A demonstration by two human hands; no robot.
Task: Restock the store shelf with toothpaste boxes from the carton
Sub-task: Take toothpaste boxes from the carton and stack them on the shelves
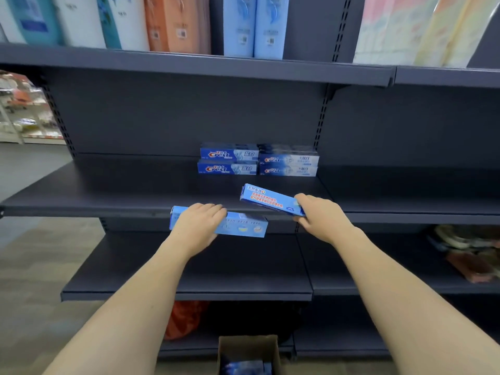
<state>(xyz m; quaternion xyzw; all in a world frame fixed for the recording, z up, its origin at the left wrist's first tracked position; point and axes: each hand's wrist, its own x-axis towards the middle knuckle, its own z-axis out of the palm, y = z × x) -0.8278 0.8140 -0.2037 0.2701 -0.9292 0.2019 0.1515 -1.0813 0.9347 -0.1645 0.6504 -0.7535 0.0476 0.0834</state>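
Two hands, left hand (201, 221), right hand (320, 215), each gripping toothpaste box.

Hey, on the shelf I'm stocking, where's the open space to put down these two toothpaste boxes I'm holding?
The middle shelf is bare to the left of the stacked Crest boxes, out to its left end, and bare in front of them along the front edge. The right bay past the upright looks bare too. It is crowded only at the stacks, against the back panel.
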